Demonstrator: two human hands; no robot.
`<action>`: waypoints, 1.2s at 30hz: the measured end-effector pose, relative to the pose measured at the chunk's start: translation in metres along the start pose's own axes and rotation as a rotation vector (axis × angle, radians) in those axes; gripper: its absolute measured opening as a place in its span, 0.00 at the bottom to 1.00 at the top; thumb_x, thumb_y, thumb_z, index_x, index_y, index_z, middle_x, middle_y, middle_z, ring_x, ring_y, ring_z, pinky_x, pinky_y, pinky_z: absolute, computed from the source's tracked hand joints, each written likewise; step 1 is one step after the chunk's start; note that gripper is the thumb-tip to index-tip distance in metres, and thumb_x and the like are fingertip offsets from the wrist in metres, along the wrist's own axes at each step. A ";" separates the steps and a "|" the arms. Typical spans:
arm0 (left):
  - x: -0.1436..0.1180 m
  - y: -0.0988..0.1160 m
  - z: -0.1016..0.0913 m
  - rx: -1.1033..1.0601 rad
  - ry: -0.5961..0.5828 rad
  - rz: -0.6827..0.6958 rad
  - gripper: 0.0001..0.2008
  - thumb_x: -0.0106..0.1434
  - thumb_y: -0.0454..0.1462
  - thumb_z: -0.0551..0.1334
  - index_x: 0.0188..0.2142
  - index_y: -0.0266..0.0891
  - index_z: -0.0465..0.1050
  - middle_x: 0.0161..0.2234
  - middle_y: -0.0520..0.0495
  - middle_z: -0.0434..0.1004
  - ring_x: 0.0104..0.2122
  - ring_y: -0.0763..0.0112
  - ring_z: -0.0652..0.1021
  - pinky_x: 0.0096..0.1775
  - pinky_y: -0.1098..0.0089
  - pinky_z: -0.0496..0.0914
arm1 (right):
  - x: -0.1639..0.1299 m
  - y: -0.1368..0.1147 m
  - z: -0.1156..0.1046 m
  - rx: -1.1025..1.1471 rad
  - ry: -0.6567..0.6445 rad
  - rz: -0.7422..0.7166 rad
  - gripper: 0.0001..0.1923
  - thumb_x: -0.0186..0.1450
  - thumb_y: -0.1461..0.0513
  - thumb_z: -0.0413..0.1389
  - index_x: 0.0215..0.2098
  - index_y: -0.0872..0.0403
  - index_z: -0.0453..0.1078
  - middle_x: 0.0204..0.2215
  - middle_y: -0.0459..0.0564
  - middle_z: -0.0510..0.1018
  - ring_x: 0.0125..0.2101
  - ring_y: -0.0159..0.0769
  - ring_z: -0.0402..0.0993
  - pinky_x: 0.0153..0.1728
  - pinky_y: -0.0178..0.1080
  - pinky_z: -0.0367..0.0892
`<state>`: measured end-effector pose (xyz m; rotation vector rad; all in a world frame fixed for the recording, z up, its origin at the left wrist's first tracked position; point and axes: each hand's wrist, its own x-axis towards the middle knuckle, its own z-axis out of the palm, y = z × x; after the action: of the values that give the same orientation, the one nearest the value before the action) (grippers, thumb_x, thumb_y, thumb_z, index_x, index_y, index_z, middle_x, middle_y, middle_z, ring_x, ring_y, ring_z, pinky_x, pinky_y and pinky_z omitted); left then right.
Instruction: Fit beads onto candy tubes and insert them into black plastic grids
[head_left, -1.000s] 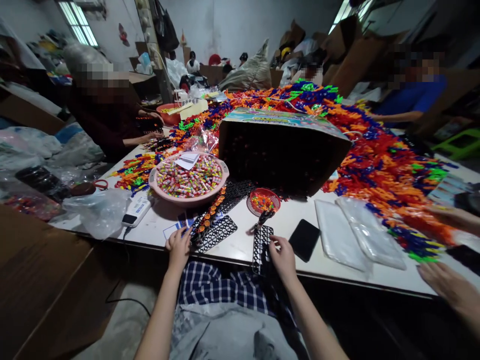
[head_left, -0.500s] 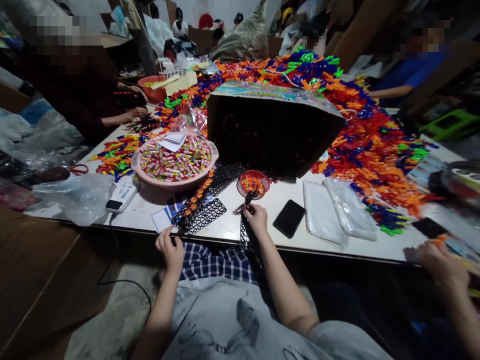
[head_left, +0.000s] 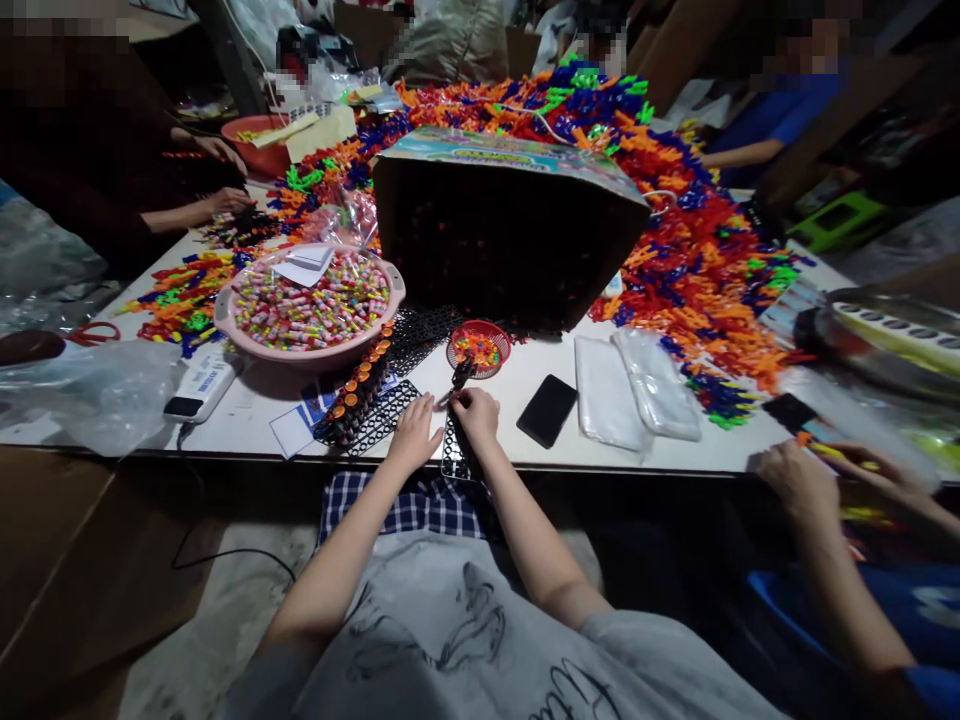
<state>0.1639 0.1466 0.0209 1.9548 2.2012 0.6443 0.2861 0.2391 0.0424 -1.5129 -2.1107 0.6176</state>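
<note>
My right hand [head_left: 477,412] is closed on the far end of a narrow black grid tray [head_left: 453,458] that lies at the near table edge. A small dark piece [head_left: 460,378] sticks up just past its fingers. My left hand [head_left: 416,432] rests flat beside the tray's left edge, fingers stretched, holding nothing. To its left lies another black grid tray [head_left: 357,396] filled with orange-capped pieces. A small red basket [head_left: 478,349] of coloured bits stands just beyond my right hand.
A pink basin [head_left: 225,318] of coloured sweets sits at the left, a big dark box [head_left: 510,240] behind, with a black phone [head_left: 547,410] and plastic bags [head_left: 634,395] to the right. Heaps of coloured plastic pieces [head_left: 697,265] cover the far table. A co-worker's hand [head_left: 799,480] is at the right.
My left hand moved right from the filled tray to the narrow tray's side. My right hand shifted left along the narrow tray. The view dropped lower and closer.
</note>
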 end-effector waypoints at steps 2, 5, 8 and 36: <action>0.015 -0.001 -0.004 0.062 -0.065 0.010 0.31 0.64 0.43 0.55 0.63 0.29 0.57 0.66 0.35 0.57 0.66 0.55 0.58 0.64 0.57 0.56 | -0.002 0.001 0.003 0.021 -0.014 -0.025 0.06 0.63 0.62 0.57 0.36 0.53 0.76 0.37 0.51 0.80 0.41 0.42 0.72 0.41 0.39 0.56; 0.024 -0.001 -0.005 0.141 -0.115 0.019 0.34 0.65 0.46 0.53 0.65 0.26 0.55 0.67 0.35 0.54 0.67 0.55 0.54 0.66 0.56 0.51 | -0.005 0.002 0.006 0.041 -0.044 -0.046 0.05 0.63 0.62 0.58 0.36 0.53 0.76 0.36 0.50 0.81 0.42 0.43 0.71 0.42 0.40 0.55; 0.023 0.002 -0.004 0.193 -0.132 0.055 0.31 0.67 0.44 0.50 0.64 0.28 0.58 0.67 0.37 0.55 0.67 0.56 0.54 0.67 0.53 0.46 | -0.007 0.001 0.008 0.030 -0.065 -0.084 0.05 0.64 0.63 0.57 0.36 0.53 0.75 0.36 0.50 0.81 0.42 0.43 0.70 0.43 0.41 0.55; 0.011 0.010 -0.025 -0.078 0.203 0.114 0.23 0.66 0.42 0.49 0.56 0.34 0.69 0.56 0.35 0.71 0.60 0.54 0.67 0.63 0.51 0.56 | -0.025 0.000 -0.025 0.298 -0.048 -0.337 0.11 0.61 0.66 0.49 0.40 0.56 0.71 0.38 0.53 0.77 0.40 0.40 0.71 0.45 0.39 0.63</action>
<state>0.1619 0.1524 0.0494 2.0693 2.1472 0.9704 0.3088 0.2173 0.0592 -0.9646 -2.1296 0.8020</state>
